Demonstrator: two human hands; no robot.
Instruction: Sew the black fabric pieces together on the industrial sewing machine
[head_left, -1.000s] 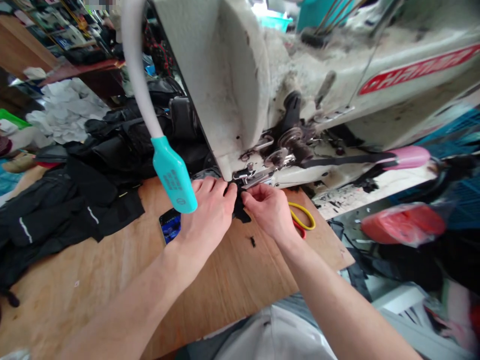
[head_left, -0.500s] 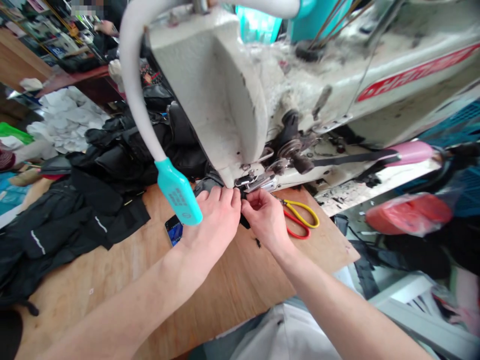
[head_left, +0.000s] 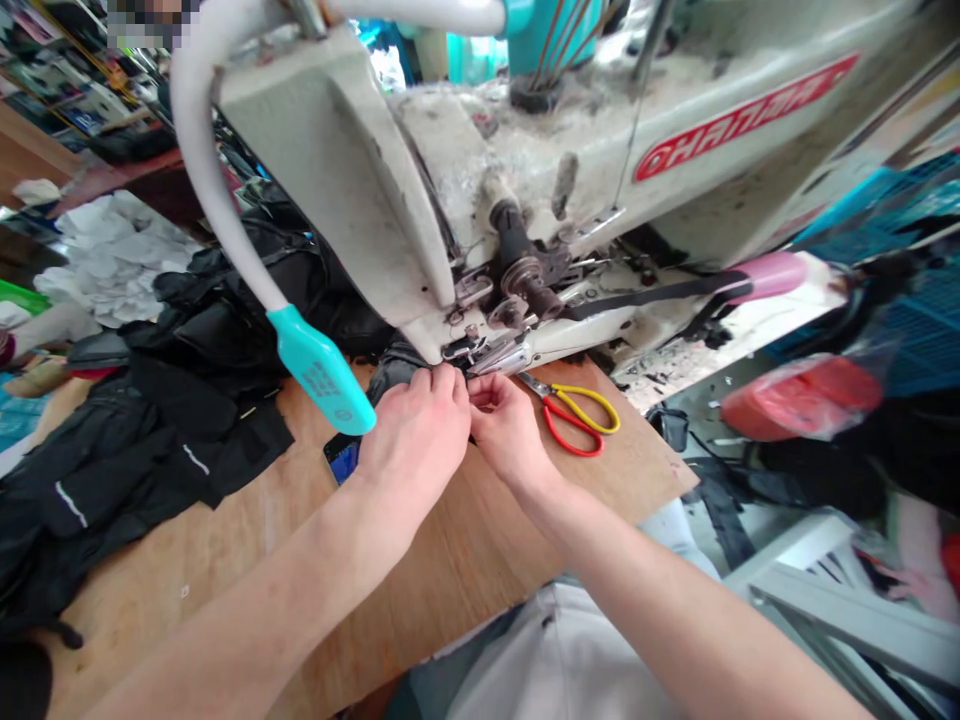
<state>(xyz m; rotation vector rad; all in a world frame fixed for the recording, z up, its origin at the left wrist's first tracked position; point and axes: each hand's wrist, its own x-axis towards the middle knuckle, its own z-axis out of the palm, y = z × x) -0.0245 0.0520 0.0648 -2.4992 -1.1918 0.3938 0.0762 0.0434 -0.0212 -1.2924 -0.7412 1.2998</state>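
From the head view, two hands are working right in front of the sewing machine point(head_left: 540, 150), and both are bent over one small bit of dark cloth point(head_left: 397, 366) that is lying on the wooden table point(head_left: 450, 560) by the machine's presser foot point(head_left: 495, 357). The cloth is lying mostly left to right, with its long side seeming to point at the presser foot, but the hands are hiding much of it. The left hand point(head_left: 412, 450) is on the cloth, with its fingers closed and bent down, gripping it. The right hand point(head_left: 506, 430) is the nearer hand to the presser foot, and its fingers are curled in a small pinch by the cloth's edge, but I cannot tell if they are gripping it. One pair of scissors point(head_left: 574, 420) with red and yellow handles is lying open a little in front of the machine, just beside the right hand. One phone point(head_left: 341, 458) is lying in front of the machine, just beside the left hand, showing a blue screen. One lamp point(head_left: 322, 370) with a white neck and a teal end is bending down at the front of the machine, just above the left hand. One big pile of black cloth point(head_left: 150, 420) is sitting to the left of the machine, and one pile of white scraps point(head_left: 112, 260) is sitting past it
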